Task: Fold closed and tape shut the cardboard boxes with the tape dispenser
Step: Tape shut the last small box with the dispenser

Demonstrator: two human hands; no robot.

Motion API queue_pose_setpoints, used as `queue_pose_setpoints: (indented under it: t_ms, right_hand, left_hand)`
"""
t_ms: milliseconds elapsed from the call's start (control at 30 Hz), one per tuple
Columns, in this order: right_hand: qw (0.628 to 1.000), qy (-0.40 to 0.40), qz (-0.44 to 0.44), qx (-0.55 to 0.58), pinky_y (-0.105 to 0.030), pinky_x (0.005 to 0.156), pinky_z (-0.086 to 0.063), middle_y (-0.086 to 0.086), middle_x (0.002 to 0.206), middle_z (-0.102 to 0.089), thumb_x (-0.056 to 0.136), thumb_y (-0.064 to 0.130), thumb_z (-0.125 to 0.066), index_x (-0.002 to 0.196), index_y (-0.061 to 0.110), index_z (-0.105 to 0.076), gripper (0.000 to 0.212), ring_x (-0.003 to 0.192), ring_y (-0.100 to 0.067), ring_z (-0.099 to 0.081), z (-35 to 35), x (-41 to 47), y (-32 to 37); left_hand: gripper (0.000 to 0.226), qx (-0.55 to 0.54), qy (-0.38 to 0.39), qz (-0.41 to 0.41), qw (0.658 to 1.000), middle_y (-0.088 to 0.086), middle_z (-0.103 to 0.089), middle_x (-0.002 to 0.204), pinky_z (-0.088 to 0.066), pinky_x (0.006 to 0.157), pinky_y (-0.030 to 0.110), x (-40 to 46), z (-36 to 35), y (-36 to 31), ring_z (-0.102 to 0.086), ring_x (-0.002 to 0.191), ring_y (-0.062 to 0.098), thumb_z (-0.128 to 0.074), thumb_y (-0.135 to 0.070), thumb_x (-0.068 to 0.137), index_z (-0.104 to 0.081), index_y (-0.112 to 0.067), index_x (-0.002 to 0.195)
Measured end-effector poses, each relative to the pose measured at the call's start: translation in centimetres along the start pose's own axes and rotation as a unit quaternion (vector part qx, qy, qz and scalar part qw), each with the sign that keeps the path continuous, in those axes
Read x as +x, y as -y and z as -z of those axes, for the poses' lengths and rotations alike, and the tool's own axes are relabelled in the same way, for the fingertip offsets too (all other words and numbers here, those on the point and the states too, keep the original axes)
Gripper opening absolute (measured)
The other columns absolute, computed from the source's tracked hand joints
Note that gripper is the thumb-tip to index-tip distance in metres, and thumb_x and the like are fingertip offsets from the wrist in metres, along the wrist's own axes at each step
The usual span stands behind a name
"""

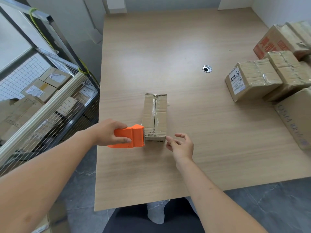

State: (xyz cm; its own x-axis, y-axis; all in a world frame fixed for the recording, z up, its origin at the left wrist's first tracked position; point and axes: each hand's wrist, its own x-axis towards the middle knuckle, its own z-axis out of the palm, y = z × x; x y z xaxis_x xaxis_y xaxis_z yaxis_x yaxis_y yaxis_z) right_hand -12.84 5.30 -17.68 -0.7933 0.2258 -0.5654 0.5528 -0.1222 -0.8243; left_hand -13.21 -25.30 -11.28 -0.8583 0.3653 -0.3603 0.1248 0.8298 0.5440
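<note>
Cardboard box (pixel 155 116) lies taped along its top seam at the centre of the wooden desk (pixel 176 47), with an orange tape dispenser (pixel 133 136) at its near-left corner.
Left hand (pixel 107 132) keeps a clenched grip around the dispenser's handle, at 9 o'clock from the box's near end, blade edge touching the cardboard. Right hand (pixel 180 144) hovers just beside the near-right corner at 5 o'clock, fingers loosely spread, grip released and holding nothing. At 2 o'clock, well apart, a cluster of taped boxes (pixel 252 79) sits on the desk edge. At 9 o'clock stands a wire cage (pixel 42 101) holding more cartons.
</note>
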Motion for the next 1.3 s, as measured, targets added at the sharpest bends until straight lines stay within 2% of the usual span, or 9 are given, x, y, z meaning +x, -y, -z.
queue_pose_setpoints:
  t_ms: [200, 300, 400, 500, 633, 733, 900, 1033, 1300]
  right_hand:
    - [0.993, -0.028, -0.015, -0.114, -0.040, 0.060, -0.064, -0.008, 0.084, -0.072, 0.062, 0.028, -0.099, 0.094, 0.015, -0.064, 0.049, 0.071, -0.017, -0.070, 0.4, 0.8, 0.7]
    - [0.979, -0.026, 0.063, -0.194, -0.037, 0.062, -0.062, -0.001, 0.093, -0.065, 0.060, 0.037, -0.099, 0.083, 0.025, -0.065, 0.042, 0.075, -0.017, -0.066, 0.3, 0.8, 1.3]
    - [0.942, 0.024, 0.197, -0.271, -0.022, 0.068, -0.046, 0.005, 0.088, -0.058, 0.068, 0.024, -0.094, 0.071, 0.034, -0.067, 0.029, 0.071, -0.005, -0.058, 0.1, 1.0, 2.0]
    - [0.896, 0.075, 0.308, -0.311, -0.024, 0.068, -0.043, 0.006, 0.083, -0.054, 0.078, 0.008, -0.084, 0.082, 0.026, -0.078, 0.020, 0.072, -0.005, -0.056, 0.3, 1.0, 2.7]
    - [0.785, 0.132, 0.467, -0.385, -0.030, 0.071, -0.051, -0.002, 0.091, -0.060, 0.081, 0.001, -0.076, 0.101, 0.015, -0.080, 0.025, 0.086, -0.021, -0.060, -0.7, 0.4, 3.4]
    - [0.752, 0.146, 0.467, -0.441, -0.040, 0.066, -0.055, -0.004, 0.095, -0.065, 0.081, 0.010, -0.080, 0.095, 0.016, -0.080, 0.015, 0.091, -0.030, -0.061, -2.2, 0.1, 3.4]
    - [0.745, 0.108, 0.454, -0.477, -0.038, 0.059, -0.053, 0.001, 0.089, -0.062, 0.080, 0.007, -0.080, 0.079, 0.019, -0.075, 0.012, 0.087, -0.027, -0.057, -2.0, 1.0, 3.2]
    - [0.717, 0.099, 0.473, -0.501, -0.036, 0.058, -0.051, 0.001, 0.087, -0.062, 0.077, 0.005, -0.082, 0.077, 0.018, -0.073, 0.016, 0.081, -0.026, -0.056, -1.2, 1.9, 3.7]
    - [0.695, 0.104, 0.501, -0.505, -0.037, 0.057, -0.050, -0.001, 0.087, -0.063, 0.084, 0.008, -0.078, 0.076, 0.012, -0.071, 0.011, 0.082, -0.026, -0.055, -1.0, 2.4, 4.4]
  left_hand:
    - [0.033, -0.007, 0.029, 0.009, 1.000, -0.011, -0.063, 0.073, -0.050, 0.067, 0.036, 0.7, 0.3, 0.1, -0.059, 0.070, 0.008, -0.070, -0.065, 0.085, -0.061, -0.033, 0.080]
    - [0.033, -0.005, 0.030, 0.010, 0.999, -0.009, -0.064, 0.073, -0.049, 0.067, 0.037, 1.2, 0.5, 0.0, -0.059, 0.069, 0.010, -0.070, -0.062, 0.086, -0.062, -0.031, 0.080]
    - [0.030, -0.006, 0.034, 0.006, 0.999, -0.010, -0.063, 0.073, -0.049, 0.068, 0.037, 1.5, 0.5, -0.2, -0.059, 0.070, 0.010, -0.070, -0.062, 0.087, -0.061, -0.034, 0.079]
    - [0.026, -0.008, 0.041, 0.001, 0.999, -0.013, -0.064, 0.074, -0.050, 0.068, 0.036, 2.0, 0.5, -0.6, -0.060, 0.071, 0.009, -0.069, -0.063, 0.087, -0.060, -0.039, 0.081]
    - [0.028, 0.004, 0.047, 0.005, 0.999, -0.010, -0.067, 0.078, -0.053, 0.072, 0.042, 2.6, 0.4, -0.8, -0.061, 0.073, 0.010, -0.068, -0.062, 0.088, -0.066, -0.035, 0.090]
    - [0.026, 0.004, 0.048, -0.002, 0.999, -0.010, -0.067, 0.077, -0.052, 0.071, 0.040, 2.6, 0.2, -1.0, -0.061, 0.072, 0.009, -0.068, -0.062, 0.088, -0.066, -0.036, 0.091]
    - [0.036, -0.019, 0.027, -0.010, 0.999, -0.011, -0.063, 0.074, -0.047, 0.065, 0.033, 1.7, 0.1, 0.2, -0.059, 0.071, 0.011, -0.065, -0.068, 0.085, -0.064, -0.032, 0.087]
    - [0.052, -0.078, -0.005, -0.020, 0.997, -0.020, -0.068, 0.099, -0.050, 0.078, 0.022, 1.0, -0.4, 0.5, -0.064, 0.092, 0.005, -0.067, -0.070, 0.084, -0.059, -0.045, 0.128]
    - [0.056, -0.084, -0.002, 0.023, 0.996, -0.012, -0.066, 0.091, -0.054, 0.075, 0.036, 0.1, -0.5, 1.6, -0.063, 0.086, 0.008, -0.062, -0.078, 0.081, -0.063, -0.030, 0.110]
